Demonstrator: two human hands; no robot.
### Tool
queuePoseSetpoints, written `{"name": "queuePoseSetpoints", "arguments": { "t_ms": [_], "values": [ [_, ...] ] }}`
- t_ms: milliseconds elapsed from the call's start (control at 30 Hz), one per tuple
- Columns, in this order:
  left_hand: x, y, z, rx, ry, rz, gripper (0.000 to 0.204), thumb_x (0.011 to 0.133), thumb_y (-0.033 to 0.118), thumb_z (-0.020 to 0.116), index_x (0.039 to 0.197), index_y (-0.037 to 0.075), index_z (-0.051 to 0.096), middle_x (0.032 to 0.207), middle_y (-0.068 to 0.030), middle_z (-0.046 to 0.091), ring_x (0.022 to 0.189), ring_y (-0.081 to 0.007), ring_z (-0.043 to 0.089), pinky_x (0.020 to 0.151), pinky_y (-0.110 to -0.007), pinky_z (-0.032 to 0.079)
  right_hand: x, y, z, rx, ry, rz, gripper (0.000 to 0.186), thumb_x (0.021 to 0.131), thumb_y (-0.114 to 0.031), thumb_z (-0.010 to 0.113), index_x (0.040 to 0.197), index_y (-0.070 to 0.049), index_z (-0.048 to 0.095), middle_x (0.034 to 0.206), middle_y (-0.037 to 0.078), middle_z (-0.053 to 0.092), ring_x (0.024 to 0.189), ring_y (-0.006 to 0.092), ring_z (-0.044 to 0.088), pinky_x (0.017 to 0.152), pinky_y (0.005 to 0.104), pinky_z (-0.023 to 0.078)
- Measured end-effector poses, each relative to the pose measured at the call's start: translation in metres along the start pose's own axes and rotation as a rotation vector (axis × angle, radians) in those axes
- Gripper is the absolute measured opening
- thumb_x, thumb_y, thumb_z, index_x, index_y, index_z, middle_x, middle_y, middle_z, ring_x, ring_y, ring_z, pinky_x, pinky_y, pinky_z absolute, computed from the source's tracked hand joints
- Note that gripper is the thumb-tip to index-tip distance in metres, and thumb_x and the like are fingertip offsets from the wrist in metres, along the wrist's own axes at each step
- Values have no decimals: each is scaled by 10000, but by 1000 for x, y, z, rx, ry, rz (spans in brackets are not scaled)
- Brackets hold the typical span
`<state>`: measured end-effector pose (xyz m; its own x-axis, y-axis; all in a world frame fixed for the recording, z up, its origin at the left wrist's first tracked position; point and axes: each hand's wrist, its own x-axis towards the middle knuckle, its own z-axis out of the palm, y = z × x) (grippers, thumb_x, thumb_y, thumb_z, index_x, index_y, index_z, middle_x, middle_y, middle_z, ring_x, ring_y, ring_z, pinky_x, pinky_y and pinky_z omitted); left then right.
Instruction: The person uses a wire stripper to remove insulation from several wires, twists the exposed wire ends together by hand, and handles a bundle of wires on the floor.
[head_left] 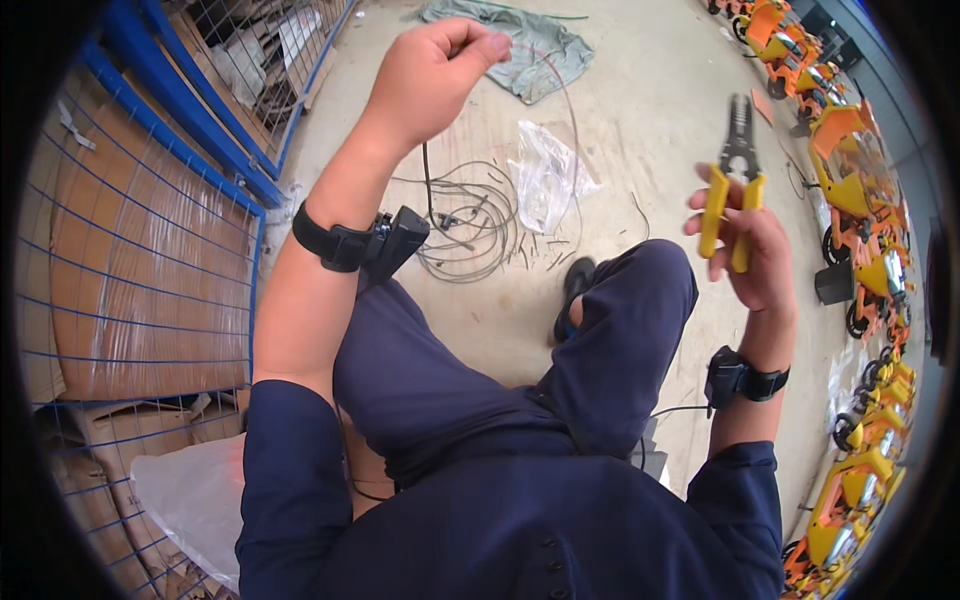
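Note:
My left hand is raised in front of me, closed with the thumb pressed on the forefinger. From its fingertips a thin reddish wire arcs away to the right and down. A dark cable hangs below the same hand toward a loose coil of grey cable on the floor; whether it runs into the fist is hidden. My right hand grips wire strippers by their yellow handles, dark jaws pointing up and away. The handles stand apart.
A clear plastic bag and short cable scraps lie beside the coil. Farther off is a grey-green sheet. Blue mesh cages holding wrapped cardboard stand at left. Orange and yellow small vehicles line the right side.

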<state>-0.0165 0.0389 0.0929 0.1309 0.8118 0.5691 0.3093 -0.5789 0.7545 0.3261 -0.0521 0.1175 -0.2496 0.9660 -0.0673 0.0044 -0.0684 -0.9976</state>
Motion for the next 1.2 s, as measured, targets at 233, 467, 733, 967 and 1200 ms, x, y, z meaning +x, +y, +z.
{"name": "queuePoseSetpoints", "arguments": {
  "t_ms": [233,467,733,967,1200],
  "values": [
    [-8,85,-35,101,44,125,143,907,129,636,871,-6,666,758,-7,645,696,-57,542,633,-225,444,-22,39,42,111,-184,161,493,876,-106,438,1337,52,366,1148,163,581,993,249,636,570,345,601],
    [-19,123,-46,406,-61,64,155,915,154,634,869,10,669,722,-10,627,678,-61,517,627,-235,438,0,55,39,105,-262,205,469,880,-113,440,1321,36,387,1133,149,597,988,243,637,579,351,590],
    [-13,70,-25,621,-171,29,219,945,218,594,946,16,678,754,1,628,716,-52,523,652,-214,423,50,61,37,159,-266,171,530,895,-115,443,1393,12,313,1247,165,534,1071,265,594,658,384,601],
    [-22,-37,21,-163,-153,-592,241,999,197,474,1129,32,592,741,30,539,600,-43,457,539,-188,381,109,53,31,129,-387,211,611,911,-122,459,1461,2,223,1298,169,507,1119,278,566,698,392,599],
    [-29,-76,50,-445,-93,-788,266,999,178,488,1196,16,563,872,-61,646,667,-43,535,533,-166,382,147,82,36,90,-555,391,604,906,-92,441,1462,15,229,1318,171,493,1154,265,549,760,354,583]
  ]
}}
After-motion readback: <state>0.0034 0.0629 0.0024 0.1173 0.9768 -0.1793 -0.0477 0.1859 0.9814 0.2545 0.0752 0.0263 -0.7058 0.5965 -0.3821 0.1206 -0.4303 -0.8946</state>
